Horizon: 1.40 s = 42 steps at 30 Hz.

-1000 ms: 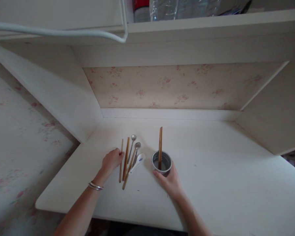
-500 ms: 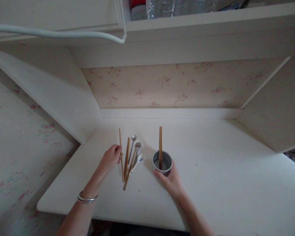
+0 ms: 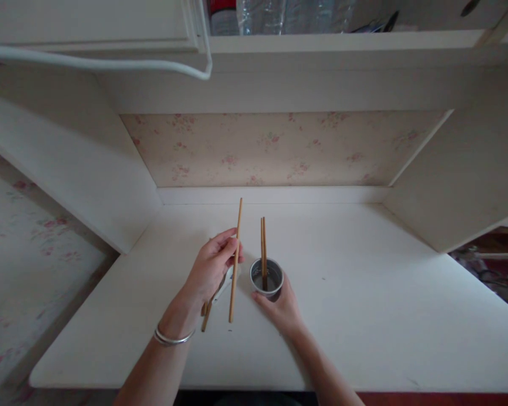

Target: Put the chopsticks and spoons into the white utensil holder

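Observation:
Pinched between the thumb and fingers of my left hand (image 3: 215, 259) is a single wooden chopstick (image 3: 234, 282), raised off the desk and nearly upright in view. My right hand (image 3: 283, 313) wraps around a grey metal cup (image 3: 252, 280) standing on the desk. Two chopsticks (image 3: 264, 242) lean inside that cup. Beneath my left hand lie a white ceramic spoon (image 3: 223, 285) and more chopsticks (image 3: 206, 316), partly covered by the hand and wrist. The metal spoons are hidden behind my left hand.
The white desk (image 3: 342, 321) has side panels and a floral back wall (image 3: 313, 149). Overhead runs a shelf (image 3: 322, 42) with plastic-wrapped items (image 3: 271, 16). A white cable or bar (image 3: 110, 63) hangs at the upper left.
My left hand has lifted the chopstick from the desk and carried it right, close to the cup. My right hand keeps its hold on the cup. The view has shifted slightly.

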Motion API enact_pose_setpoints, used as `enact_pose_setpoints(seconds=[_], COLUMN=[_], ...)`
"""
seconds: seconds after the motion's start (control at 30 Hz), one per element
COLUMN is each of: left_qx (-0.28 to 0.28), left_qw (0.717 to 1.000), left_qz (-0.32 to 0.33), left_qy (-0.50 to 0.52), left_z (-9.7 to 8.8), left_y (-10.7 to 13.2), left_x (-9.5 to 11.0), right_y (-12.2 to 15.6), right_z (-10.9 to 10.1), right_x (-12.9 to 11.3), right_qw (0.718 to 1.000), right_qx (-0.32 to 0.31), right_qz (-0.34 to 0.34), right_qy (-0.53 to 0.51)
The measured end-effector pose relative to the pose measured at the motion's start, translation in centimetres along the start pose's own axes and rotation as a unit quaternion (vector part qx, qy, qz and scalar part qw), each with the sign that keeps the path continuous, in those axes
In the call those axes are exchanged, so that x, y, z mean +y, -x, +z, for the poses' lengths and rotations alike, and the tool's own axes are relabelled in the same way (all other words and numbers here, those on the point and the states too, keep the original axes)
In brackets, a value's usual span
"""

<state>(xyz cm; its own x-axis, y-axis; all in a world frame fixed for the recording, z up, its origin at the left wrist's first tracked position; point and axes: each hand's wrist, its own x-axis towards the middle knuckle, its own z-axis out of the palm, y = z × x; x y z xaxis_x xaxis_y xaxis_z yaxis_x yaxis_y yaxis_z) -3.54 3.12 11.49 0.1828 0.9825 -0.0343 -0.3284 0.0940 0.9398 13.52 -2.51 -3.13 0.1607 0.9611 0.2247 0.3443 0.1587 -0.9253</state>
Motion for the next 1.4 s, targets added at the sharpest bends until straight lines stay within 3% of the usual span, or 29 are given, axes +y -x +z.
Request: enact_pose_setpoints(seconds=[0.2, 0.43, 0.6, 0.9, 1.4], left_qx=[0.032, 0.075, 0.060, 0.021, 0.001], left_qw=[0.998, 0.985, 0.975, 0.922, 0.906], left_qz=[0.046, 0.133, 0.134, 0.163, 0.160], left_qy=[0.029, -0.083, -0.169, -0.352, -0.392], left_z=[0.0, 0.4, 0.2, 0.8, 1.2], left_y=[-1.1, -2.0, -2.4, -1.9, -1.3], left_x=[0.2, -1.0, -3.4, -6.0, -7.1], right_y=[-0.1, -0.2, -0.2, -0.1, -0.1], right_z=[0.1, 0.0, -0.1, 0.1, 0.1], right_x=[0.5, 0.2, -0.1, 0.3, 0.5], right_qw=[1.000, 1.000, 1.000, 1.000, 1.000], right_qx=[0.001, 0.000, -0.003, 0.000, -0.005], right_qz=[-0.003, -0.013, -0.010, -0.003, -0.007], right_qy=[0.000, -0.008, -0.006, -0.007, -0.013])
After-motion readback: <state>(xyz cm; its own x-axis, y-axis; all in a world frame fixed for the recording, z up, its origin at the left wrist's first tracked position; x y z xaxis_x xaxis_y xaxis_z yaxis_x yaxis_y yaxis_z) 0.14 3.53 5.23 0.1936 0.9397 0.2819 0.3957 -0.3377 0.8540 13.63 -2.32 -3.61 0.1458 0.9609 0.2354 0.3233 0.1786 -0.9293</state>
